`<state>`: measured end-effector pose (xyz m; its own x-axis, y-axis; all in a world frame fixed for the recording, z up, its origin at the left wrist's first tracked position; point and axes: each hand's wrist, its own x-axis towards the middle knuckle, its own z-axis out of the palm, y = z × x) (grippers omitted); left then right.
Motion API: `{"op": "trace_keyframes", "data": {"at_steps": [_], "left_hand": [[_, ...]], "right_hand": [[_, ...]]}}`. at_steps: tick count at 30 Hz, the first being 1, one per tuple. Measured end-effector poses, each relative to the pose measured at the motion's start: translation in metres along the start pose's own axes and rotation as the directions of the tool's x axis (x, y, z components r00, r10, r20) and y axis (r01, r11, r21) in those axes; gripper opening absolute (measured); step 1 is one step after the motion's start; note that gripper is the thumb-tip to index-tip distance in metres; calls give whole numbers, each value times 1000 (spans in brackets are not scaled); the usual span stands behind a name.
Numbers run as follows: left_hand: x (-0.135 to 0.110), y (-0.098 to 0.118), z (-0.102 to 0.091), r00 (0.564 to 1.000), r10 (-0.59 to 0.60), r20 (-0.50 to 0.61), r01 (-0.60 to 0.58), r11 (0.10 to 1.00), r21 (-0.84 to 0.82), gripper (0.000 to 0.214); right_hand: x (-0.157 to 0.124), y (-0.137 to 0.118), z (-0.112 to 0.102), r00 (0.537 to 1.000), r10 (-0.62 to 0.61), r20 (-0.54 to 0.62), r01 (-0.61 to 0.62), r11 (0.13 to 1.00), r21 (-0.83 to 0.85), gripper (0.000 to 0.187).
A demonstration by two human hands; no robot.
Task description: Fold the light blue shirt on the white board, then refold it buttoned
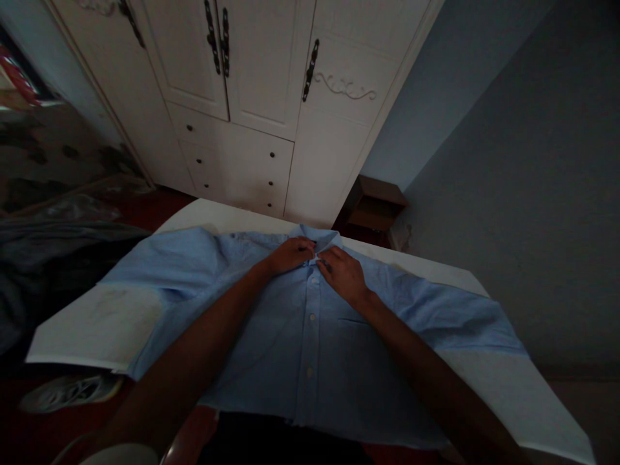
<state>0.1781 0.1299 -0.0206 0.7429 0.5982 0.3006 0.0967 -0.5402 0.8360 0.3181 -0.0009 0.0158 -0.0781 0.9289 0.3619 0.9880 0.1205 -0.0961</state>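
Shirt [261,329] spread on table [513,387]
Left hand [292,254] and right hand [345,276] pinch it at the collar [332,239], grip nearly closed.

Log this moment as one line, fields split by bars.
left hand: at collar front | right hand: at collar front | light-blue button-up shirt: spread on white table, placket upward

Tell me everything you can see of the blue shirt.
The shirt is light blue, seemingly woven cloth, with a collar, short sleeves spread sideways and pale buttons down the front. It lies front up, lightly wrinkled, on the white table, collar toward the wardrobe. Left hand and right hand touch the collar's front; exact grip unclear.
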Motion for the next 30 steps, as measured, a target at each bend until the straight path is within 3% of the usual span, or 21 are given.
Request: {"op": "trace_keyframes", "data": {"at_steps": [9, 21, 30], "left_hand": [[-1, 4, 0, 998, -27, 58, 24, 999, 42, 15], [-1, 6, -1, 996, -9, 88, 6, 999, 42, 15], [-5, 9, 5, 999, -39, -35, 43, 989, 141, 10]], "right_hand": [[4, 1, -6, 993, -18, 120, 27, 997, -77, 17], [6, 2, 2, 998, 19, 51, -19, 1000, -13, 11], [5, 10, 12, 1000, 1, -20, 1, 996, 94, 7]]}}
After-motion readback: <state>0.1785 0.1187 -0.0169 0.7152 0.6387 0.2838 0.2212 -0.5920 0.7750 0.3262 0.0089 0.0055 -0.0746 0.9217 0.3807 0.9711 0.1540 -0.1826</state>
